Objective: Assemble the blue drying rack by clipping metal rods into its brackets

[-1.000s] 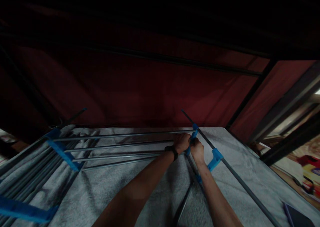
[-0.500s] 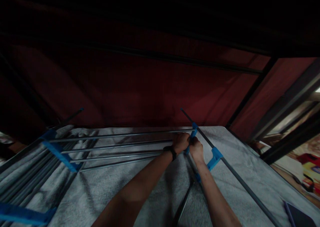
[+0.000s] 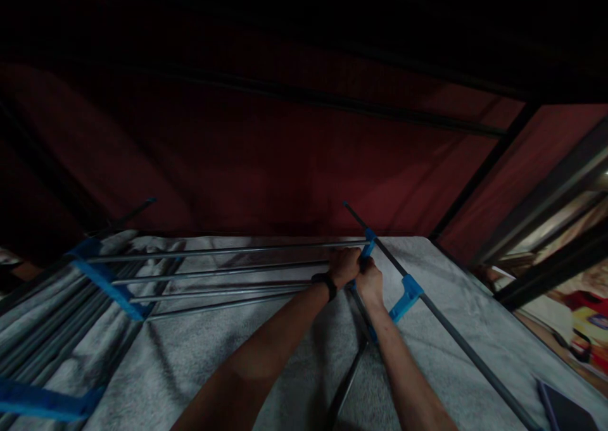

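A metal clothes-drying rack with grey rods and blue plastic joints lies on a grey towel-like cloth. My left hand, with a dark band on its wrist, is closed round the right ends of the rods. My right hand is closed right beside it on a blue joint piece of the rack. A long grey side rod runs from there toward the lower right through another blue joint.
A dark red fabric wall with black frame bars rises behind the cloth. More grey rods and blue connectors lie at the left. A dark flat object sits at the lower right corner; colourful items show beyond the right edge.
Both hands stay clamped on the same spot of the rack. The view has drifted slightly, with hands and rack a little higher in the picture.
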`<action>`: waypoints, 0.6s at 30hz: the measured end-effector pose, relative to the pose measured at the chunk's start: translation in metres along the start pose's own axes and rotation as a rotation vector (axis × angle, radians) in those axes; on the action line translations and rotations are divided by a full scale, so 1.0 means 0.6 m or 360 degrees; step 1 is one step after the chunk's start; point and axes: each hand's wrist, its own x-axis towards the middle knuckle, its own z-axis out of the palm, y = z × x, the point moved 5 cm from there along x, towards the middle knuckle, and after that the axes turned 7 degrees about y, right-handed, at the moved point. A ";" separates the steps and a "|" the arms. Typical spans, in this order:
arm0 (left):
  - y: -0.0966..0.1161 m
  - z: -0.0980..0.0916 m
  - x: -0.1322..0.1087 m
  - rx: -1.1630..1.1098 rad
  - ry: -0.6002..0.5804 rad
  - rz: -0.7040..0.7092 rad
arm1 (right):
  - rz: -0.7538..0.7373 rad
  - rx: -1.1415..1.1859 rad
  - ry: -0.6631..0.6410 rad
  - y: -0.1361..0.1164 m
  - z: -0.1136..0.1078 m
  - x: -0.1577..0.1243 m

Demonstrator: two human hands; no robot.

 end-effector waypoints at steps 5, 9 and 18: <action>-0.003 0.005 -0.001 -0.0001 0.0055 0.0049 | -0.0008 0.0044 -0.0020 0.003 0.004 -0.002; 0.000 0.005 -0.010 0.0071 0.0024 0.0071 | -0.0027 0.0128 -0.0056 0.014 0.003 -0.005; 0.020 -0.010 -0.096 0.0183 0.0399 0.0534 | 0.0036 0.0117 -0.0158 0.051 0.026 -0.020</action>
